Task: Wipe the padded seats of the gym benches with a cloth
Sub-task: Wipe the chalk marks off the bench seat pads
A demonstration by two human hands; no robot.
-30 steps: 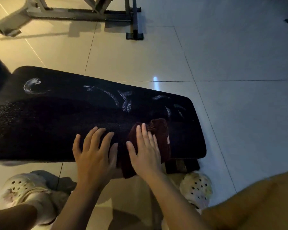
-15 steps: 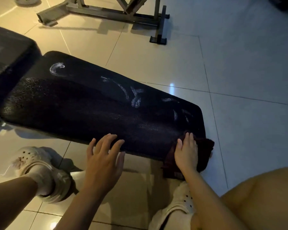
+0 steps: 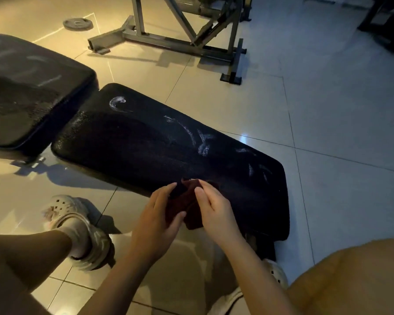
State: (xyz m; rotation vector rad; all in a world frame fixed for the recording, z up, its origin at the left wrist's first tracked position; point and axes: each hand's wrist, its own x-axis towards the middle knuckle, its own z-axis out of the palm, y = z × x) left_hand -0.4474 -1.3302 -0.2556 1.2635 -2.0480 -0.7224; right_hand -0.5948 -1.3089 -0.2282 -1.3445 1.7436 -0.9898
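Both hands, left hand [image 3: 156,220] and right hand [image 3: 215,209], are pinching the dark red cloth [image 3: 185,206] with curled fingers at the bench [image 3: 146,142] pad's near edge; soft and light, it probably wants bunching into a palm-sized wad.

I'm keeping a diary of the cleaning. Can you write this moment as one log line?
both hands: left hand and right hand hold dark red cloth | bench pad: white smears remain

Bare pad [image 3: 146,151] ahead lies open; second pad [image 3: 32,98] blocks left
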